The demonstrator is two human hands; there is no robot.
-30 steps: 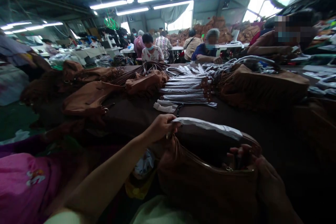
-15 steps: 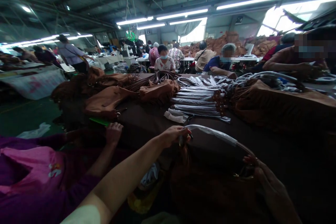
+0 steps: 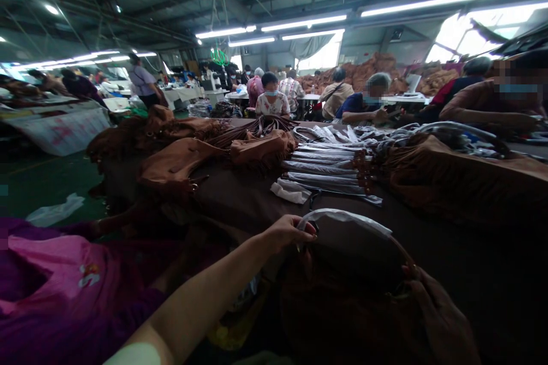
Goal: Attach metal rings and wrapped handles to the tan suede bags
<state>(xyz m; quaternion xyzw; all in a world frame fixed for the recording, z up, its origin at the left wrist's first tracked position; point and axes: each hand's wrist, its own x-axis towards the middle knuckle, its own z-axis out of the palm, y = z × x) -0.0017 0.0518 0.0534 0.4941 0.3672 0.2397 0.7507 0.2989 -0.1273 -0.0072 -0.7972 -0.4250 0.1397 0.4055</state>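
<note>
A brown leather bag [image 3: 342, 313] lies close in front of me on a dark table [image 3: 471, 251]. Its handle [image 3: 346, 218] is wrapped in white paper and arches over the bag's mouth. My left hand [image 3: 289, 234] pinches the left end of that handle, fingers closed. My right hand [image 3: 436, 308] grips the bag's right rim where the handle joins it, fingers curled over the edge. The bag's inside is dark and I cannot see into it.
Paper-wrapped handles [image 3: 321, 168] lie in a row mid-table, between brown bags [image 3: 184, 154] on the left and a fringed brown bag [image 3: 462, 177] on the right. A person in a pink and purple top [image 3: 64, 285] sits at my left. Several workers sit at far tables.
The view has tipped up, so the bag sits lower and darker in frame. The neighbour's hand seen on the table edge half a second ago is gone. My hands keep their hold.
</note>
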